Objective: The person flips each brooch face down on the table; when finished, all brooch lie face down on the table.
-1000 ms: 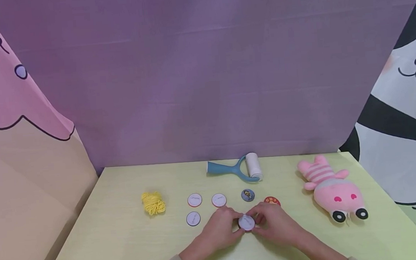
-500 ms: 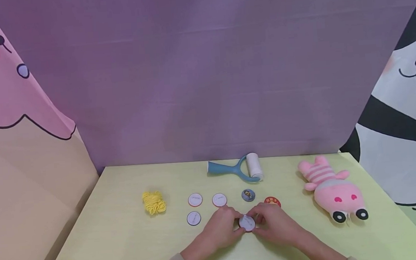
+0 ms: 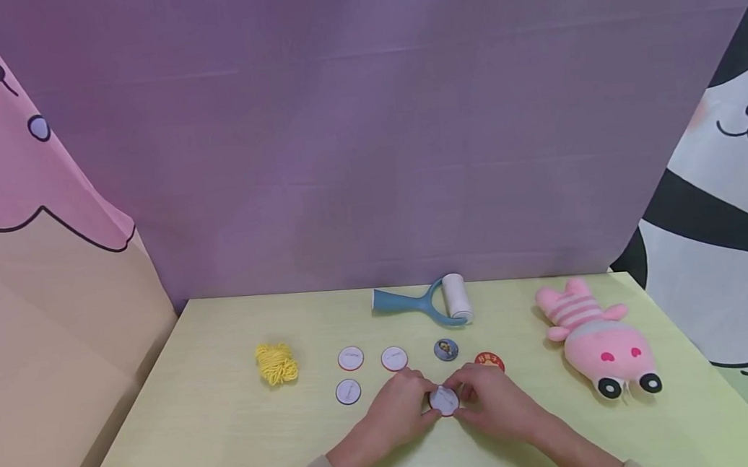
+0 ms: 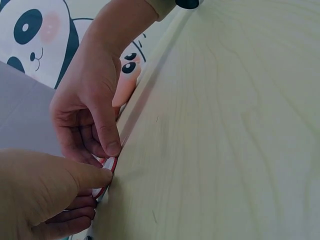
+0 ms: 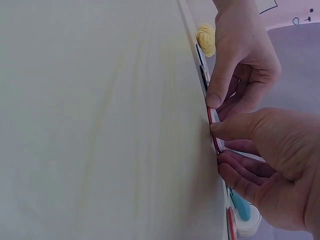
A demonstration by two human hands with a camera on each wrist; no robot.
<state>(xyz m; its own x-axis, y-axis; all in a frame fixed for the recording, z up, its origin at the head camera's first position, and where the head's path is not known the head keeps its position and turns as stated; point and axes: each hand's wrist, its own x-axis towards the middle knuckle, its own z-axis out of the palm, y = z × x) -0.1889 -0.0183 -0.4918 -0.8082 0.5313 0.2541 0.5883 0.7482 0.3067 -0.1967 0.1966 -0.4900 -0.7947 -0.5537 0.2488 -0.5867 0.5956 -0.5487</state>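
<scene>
A round button badge (image 3: 443, 401) lies back side up, its white back and pin showing in the head view. My left hand (image 3: 401, 408) pinches its left edge between thumb and fingers. On the opposite edge, my right hand (image 3: 495, 403) pinches it the same way. Both wrist views show the red rim of this badge (image 4: 114, 165) between the thumbs, low at the tabletop. Just beyond my right hand, a red badge (image 3: 489, 361) is partly covered by it. A blue picture badge (image 3: 446, 350) lies farther back.
Three white-backed badges, including one nearest my left hand (image 3: 348, 391), lie to the left. Yellow yarn (image 3: 276, 364) sits farther left. A blue-handled lint roller (image 3: 421, 304) lies at the back, and a pink plush toy (image 3: 599, 341) at the right of the table (image 3: 212, 433).
</scene>
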